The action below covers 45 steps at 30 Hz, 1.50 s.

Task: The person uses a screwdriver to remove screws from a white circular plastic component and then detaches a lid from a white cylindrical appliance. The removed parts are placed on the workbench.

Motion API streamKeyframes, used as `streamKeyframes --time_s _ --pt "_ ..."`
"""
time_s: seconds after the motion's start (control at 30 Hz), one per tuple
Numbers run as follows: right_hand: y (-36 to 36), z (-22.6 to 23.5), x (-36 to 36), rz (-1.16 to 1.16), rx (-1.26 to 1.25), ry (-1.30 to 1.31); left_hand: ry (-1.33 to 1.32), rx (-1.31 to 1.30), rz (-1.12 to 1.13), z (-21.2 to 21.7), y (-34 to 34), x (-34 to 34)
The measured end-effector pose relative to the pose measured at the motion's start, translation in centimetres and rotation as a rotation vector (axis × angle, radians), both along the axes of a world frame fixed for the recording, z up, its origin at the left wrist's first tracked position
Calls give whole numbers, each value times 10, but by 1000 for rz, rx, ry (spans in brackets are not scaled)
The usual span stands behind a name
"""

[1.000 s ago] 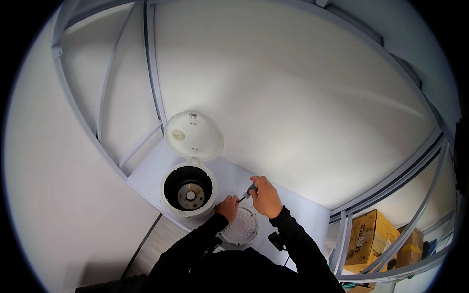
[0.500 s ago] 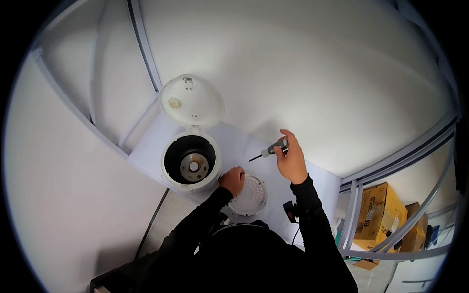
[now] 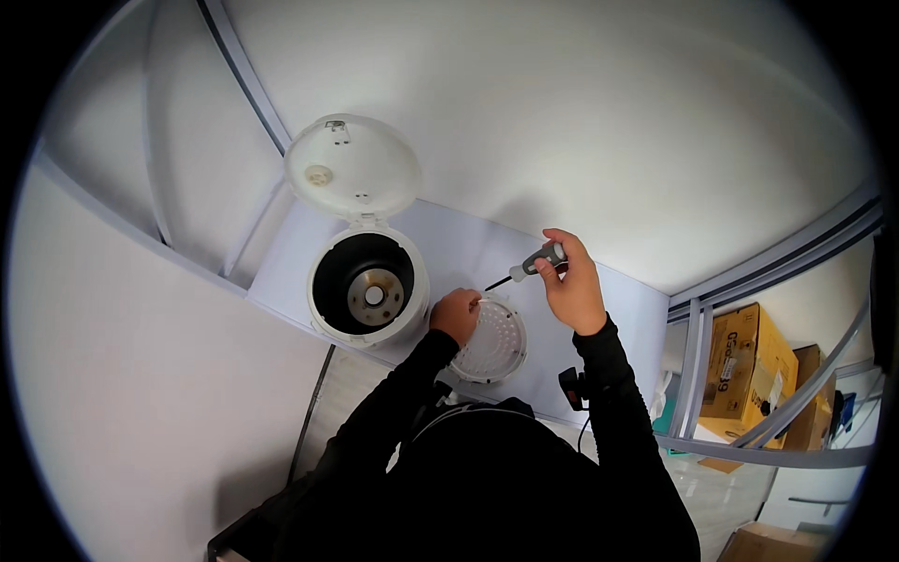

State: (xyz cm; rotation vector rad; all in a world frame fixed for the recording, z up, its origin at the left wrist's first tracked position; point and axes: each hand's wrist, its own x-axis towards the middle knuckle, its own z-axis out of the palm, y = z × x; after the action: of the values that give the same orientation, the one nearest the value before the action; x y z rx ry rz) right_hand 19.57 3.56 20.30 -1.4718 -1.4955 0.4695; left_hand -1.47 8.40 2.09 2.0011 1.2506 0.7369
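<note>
My right hand (image 3: 574, 292) grips a screwdriver (image 3: 540, 261) with a grey handle. Its dark shaft slants down to the left, and the tip is right by the fingertips of my left hand (image 3: 455, 317). The left fingers are closed at the upper left rim of a round, whitish perforated plate (image 3: 494, 345); what they pinch is hidden. Left of that hand stands a white rice cooker (image 3: 419, 298) with its lid (image 3: 354, 167) swung up. Inside its dark cavity a round metal heating plate (image 3: 383, 293) shows brownish stains.
The things stand on a pale table (image 3: 613, 292) against a white wall. Grey metal frame bars (image 3: 686, 370) rise at its right end, with cardboard boxes (image 3: 742, 361) beyond. A small black and red device (image 3: 572, 387) is near my right forearm.
The screwdriver tip has come down to my left fingertips. My left hand has moved slightly along the perforated plate's rim. The whole view has shifted a little.
</note>
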Motion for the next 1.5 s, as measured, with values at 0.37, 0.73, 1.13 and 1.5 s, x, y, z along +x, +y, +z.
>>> streamKeyframes --time_s 0.37,0.73,1.13,1.5 --pt "-14 -4 4 -70 -20 -12 110 2 -19 -10 8 1" --pt "-33 -3 -1 -171 -9 6 224 38 -34 -5 6 6" --pt "-62 -8 -17 -309 -10 -3 -18 26 -224 23 -13 -10" --pt "-112 -14 -60 -298 -64 -67 16 163 -815 31 -56 -27"
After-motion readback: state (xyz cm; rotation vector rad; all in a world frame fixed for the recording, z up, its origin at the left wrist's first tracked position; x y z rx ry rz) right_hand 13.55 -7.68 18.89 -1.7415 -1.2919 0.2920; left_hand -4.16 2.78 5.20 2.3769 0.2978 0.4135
